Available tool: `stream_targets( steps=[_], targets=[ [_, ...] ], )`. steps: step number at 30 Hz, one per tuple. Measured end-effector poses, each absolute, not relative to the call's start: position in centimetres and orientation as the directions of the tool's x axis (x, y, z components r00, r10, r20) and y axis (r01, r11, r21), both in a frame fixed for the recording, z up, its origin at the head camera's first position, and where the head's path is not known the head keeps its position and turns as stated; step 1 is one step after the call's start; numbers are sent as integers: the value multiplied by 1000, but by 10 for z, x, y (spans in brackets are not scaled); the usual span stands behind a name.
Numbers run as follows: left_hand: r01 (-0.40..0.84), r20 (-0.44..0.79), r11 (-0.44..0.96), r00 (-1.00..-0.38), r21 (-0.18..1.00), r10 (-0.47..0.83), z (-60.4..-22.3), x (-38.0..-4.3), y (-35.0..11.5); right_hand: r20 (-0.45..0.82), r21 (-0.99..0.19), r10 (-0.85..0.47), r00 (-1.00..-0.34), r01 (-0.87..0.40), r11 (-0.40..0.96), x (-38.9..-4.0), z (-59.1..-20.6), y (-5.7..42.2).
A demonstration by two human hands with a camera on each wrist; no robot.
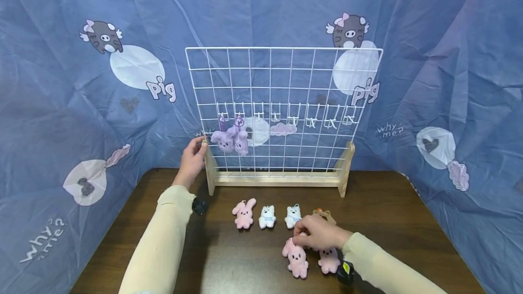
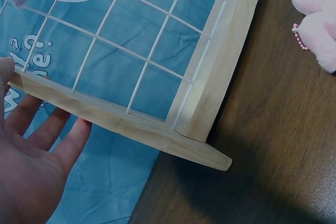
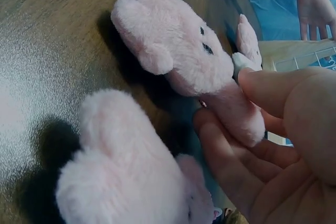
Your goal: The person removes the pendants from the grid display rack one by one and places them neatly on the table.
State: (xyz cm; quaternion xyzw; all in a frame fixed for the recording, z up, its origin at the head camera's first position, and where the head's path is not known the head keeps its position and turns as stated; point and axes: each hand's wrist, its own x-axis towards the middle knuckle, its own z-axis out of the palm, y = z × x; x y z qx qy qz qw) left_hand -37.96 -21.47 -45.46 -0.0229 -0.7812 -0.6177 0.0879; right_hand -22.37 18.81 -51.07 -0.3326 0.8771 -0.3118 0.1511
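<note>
- My right hand [image 1: 316, 234] has its grip pinched on one long ear of a pink plush rabbit [image 1: 297, 257], thumb above and fingers [image 3: 226, 166] below, as the right wrist view shows.
- That rabbit lies on the dark brown wooden tabletop [image 1: 229, 267], near its front edge, ears towards the rack.
- A second pink plush rabbit [image 1: 328, 260] lies just beside it on the right, partly under my wrist.
- Farther back on the tabletop sits a row: another pink plush rabbit [image 1: 244, 213], a small white plush bear [image 1: 267, 217], a second white plush bear [image 1: 292, 215], and a brownish toy [image 1: 324, 214] mostly hidden behind my hand.
- My left hand [image 1: 193, 158] rests on the left wooden upright [image 1: 210, 167] of a white wire grid rack [image 1: 282, 103]; its grip is loose, fingers [image 2: 31, 119] nearly straight behind the wood, thumb at the front.
- Two purple plush toys [image 1: 230, 140] hang from hooks on the grid's left side.
- A blue cloth printed with cartoon pigs [image 1: 81, 103] surrounds the tabletop.
</note>
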Motion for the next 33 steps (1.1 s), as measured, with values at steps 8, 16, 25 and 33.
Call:
stream_targets(
  steps=[8,16,25,33],
  targets=[
    [140,162,246,-984,959,-73,-455,-379,-216,-43,-601,-652,-757,-502,622,-226,-512,192],
    [138,161,259,-985,956,-70,-455,-381,-216,-27,-588,-633,-773,-500,636,-231,-511,194],
    [147,173,262,-982,954,-78,-454,-382,-216,36,-617,-636,-771,-518,593,-242,-496,202],
    [147,173,264,-982,953,-80,-455,-381,-215,82,-610,-595,-800,-512,604,-252,-483,206]
  ],
)
